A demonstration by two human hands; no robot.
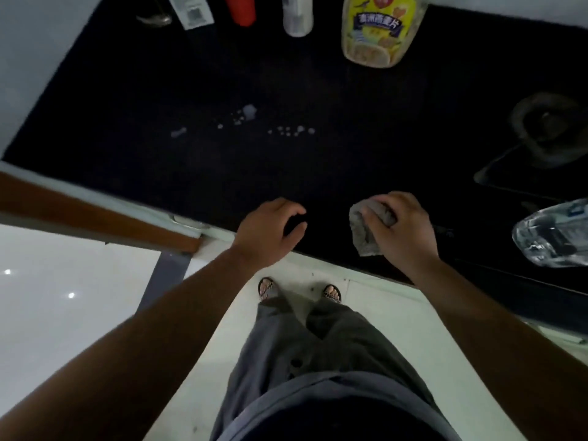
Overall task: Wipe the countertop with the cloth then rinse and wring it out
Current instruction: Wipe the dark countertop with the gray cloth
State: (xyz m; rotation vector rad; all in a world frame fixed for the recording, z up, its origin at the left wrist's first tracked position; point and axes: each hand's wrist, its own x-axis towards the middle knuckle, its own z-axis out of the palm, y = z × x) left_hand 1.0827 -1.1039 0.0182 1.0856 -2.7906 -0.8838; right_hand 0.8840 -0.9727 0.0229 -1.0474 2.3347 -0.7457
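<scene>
The right hand (404,230) grip is closed around the grey cloth (366,230), which hangs below it; the left hand (270,232) is empty, half-open.

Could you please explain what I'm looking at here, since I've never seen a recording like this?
This is a single picture from a camera worn on a person's head, looking down at their own arms and feet. They stand at a dark countertop. The right hand grips a grey cloth; the left hand hovers empty, fingers curled. Pale droplets dot the counter, not yet wiped. At the back stand a yellow-labelled jar, a red container and a white bottle. A clear plastic bottle lies at the right.
</scene>
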